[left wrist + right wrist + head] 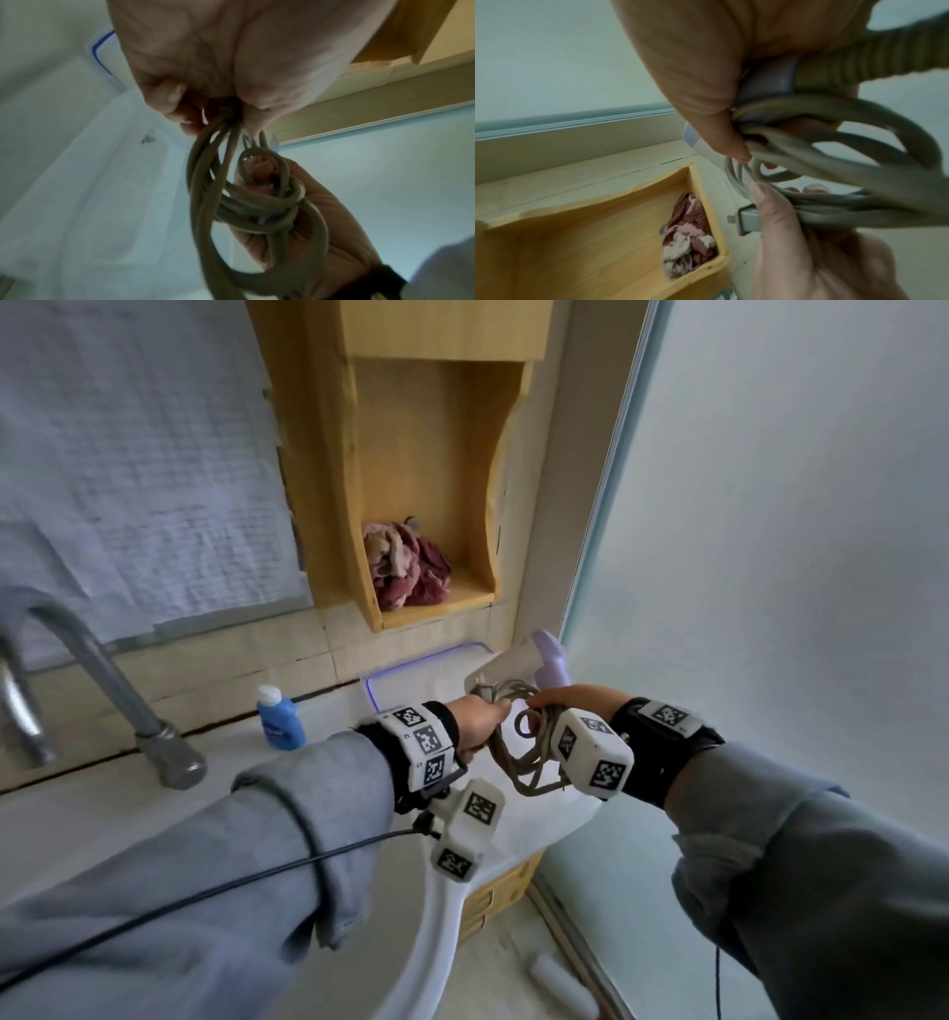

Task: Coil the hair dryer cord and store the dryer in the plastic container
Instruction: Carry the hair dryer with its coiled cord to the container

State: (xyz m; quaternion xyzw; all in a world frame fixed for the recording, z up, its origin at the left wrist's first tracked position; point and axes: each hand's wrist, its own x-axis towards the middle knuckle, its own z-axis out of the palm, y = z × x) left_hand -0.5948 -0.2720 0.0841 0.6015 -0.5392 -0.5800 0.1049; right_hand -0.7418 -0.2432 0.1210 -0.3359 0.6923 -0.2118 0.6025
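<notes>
- The right hand is wrapped round the handle of the hair dryer and pins several cord loops against it; the left hand pinches the far side of the same bundle, with the plug poking out beside its thumb
- The dryer is held up in the air just above the plastic container, whose blue-edged rim shows behind the hands on the bench; the cord is not yet tied off, so by my reading the step in hand is finishing the coil
- To do it well, I would keep the right thumb clamped on the loops so none slips; the left hand should gather the slack loops hanging below to one even size, then tuck the plug end through or under the bundle so it cannot spring open
- Lower the dryer nozzle-first only once the coil sits tight to the handle; loose loops may catch on the container rim
- Counted: one dryer; one cord, in several loops I cannot number for sure; one plug; one container
- Further out: one blue bottle on the bench; one tap; one wooden shelf holding one bundle of reddish cloth
</notes>
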